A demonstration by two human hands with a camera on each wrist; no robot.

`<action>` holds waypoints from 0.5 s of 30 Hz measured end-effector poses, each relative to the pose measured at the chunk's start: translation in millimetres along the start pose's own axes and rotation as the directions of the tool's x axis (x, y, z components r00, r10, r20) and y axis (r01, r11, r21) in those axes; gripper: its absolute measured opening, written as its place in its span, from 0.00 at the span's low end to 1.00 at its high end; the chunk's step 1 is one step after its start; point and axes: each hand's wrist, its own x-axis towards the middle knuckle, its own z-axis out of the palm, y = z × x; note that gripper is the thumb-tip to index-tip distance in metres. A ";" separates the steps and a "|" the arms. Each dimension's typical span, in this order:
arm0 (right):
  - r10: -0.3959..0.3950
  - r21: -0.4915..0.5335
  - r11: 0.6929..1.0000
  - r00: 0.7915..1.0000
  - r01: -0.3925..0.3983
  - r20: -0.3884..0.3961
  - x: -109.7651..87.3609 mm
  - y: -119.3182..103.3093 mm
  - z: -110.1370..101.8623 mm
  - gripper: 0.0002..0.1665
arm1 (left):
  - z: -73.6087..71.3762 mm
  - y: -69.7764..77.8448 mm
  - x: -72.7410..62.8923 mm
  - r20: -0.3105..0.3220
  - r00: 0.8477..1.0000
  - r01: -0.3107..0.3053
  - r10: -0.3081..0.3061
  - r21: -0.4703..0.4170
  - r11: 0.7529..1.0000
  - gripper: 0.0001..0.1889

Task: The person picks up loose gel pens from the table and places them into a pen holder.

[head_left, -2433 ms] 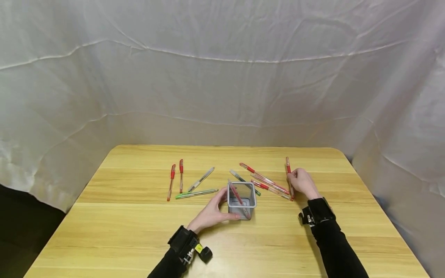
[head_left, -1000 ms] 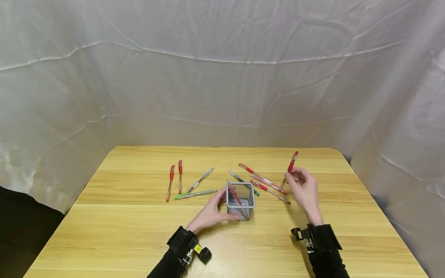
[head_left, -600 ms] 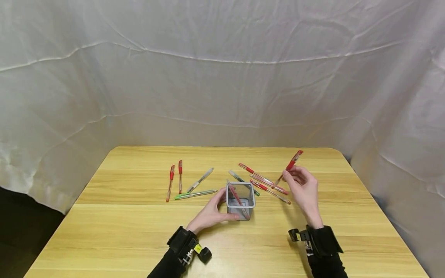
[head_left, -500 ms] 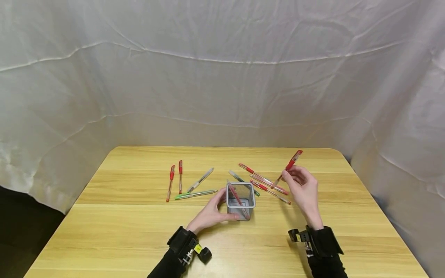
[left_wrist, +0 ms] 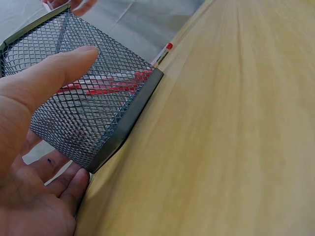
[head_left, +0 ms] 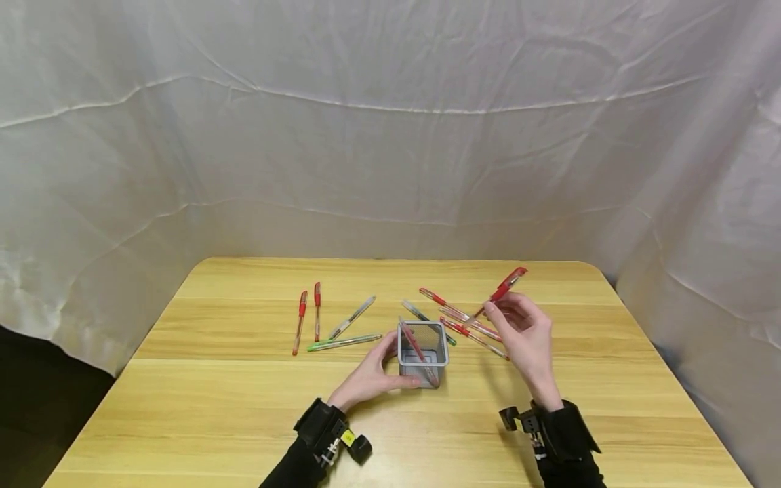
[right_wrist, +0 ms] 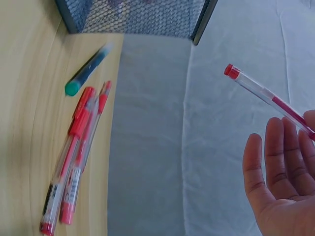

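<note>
Fingers of the left hand (head_left: 366, 380) clamped round a mesh holder (head_left: 423, 364), thumb on its near side; holder upright on the bench (head_left: 213, 420). One reddish pen (head_left: 415, 343) leans inside.

Slightly farther, right hand (head_left: 527, 337): thumb and fingers pinch a red-capped pen (head_left: 503, 285), capped end up and away, lower end pointing left and down. Right wrist view shows it clear of the bench and apart from the holder.

Step in hand, by my reading: transfer, pen lifted but not yet over the opening. Next move seems to call for bringing it left, tipping it steeper and lowering it past the rim while the left hand steadies.

Beneath the pinched pen, a cluster of red pens (head_left: 464, 331). Left of the holder, a green pen (head_left: 346, 341); beyond, a clear pen (head_left: 352, 318) and two red pens (head_left: 299, 323). Farthest: pale cloth (head_left: 390, 169).
</note>
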 end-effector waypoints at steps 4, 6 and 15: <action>-0.037 -0.004 0.999 0.999 0.037 0.026 -2.4 -1.4 6.5 0.11 | 0.3 0.2 0.0 -0.004 1.000 -0.001 0.001 0.000 1.000 0.48; -0.077 0.017 0.997 0.996 0.076 0.051 -3.9 1.6 9.9 0.12 | 0.6 1.0 -0.5 -0.010 1.000 0.006 -0.006 0.003 1.000 0.49; -0.168 0.060 0.985 0.975 0.161 0.148 -8.2 28.0 20.3 0.11 | 1.0 0.9 -0.5 -0.013 1.000 0.011 -0.010 0.005 1.000 0.47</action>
